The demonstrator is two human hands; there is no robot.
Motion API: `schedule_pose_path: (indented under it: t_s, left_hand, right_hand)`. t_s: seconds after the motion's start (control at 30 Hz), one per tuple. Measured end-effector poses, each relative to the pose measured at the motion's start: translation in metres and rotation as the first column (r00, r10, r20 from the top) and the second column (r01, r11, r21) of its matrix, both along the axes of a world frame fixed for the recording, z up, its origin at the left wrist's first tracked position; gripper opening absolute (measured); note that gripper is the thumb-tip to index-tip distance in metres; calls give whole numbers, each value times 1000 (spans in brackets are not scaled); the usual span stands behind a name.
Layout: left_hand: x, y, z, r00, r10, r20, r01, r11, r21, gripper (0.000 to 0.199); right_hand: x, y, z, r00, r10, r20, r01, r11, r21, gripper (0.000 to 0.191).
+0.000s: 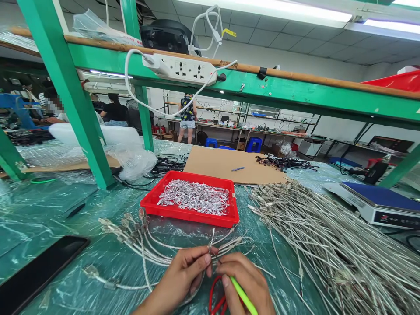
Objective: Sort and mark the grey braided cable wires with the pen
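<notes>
1. Left hand (179, 280) grip: fingertips pinched on a thin silver wire tie (211, 242), near centre of the counter (49, 210).
2. Right hand (244, 282) grip: closed on a lime-green tool (243, 295) with red handles.
3. Braided grey cables (141, 238): metal-tipped, fanned just left of the hands.
4. Red tray (188, 214) beyond: rectangular plastic, full of silver ties.

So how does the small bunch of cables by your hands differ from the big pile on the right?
The small bunch is a handful of cables, fanned out in curves with connector ends spread to the left; the big pile holds far more, lying mostly straight and packed together. The left hand pinches the small bunch where its cables meet; no hand touches the big pile. Both are silvery braided cables on the plastic-covered table.
</notes>
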State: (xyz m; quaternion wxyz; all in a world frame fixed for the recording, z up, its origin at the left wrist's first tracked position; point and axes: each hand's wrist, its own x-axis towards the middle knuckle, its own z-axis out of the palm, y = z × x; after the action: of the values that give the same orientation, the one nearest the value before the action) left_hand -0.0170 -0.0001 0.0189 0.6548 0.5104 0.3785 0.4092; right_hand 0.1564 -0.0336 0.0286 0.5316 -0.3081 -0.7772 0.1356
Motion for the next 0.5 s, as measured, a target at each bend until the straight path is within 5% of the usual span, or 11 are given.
schedule_pose_path:
  t_s: [0.5]
  left_hand:
    - [0,-1,-2,999,-37,7,37,999,-1,41]
  right_hand:
    - [6,-1,-7,998,2,65,0,999,-39,26]
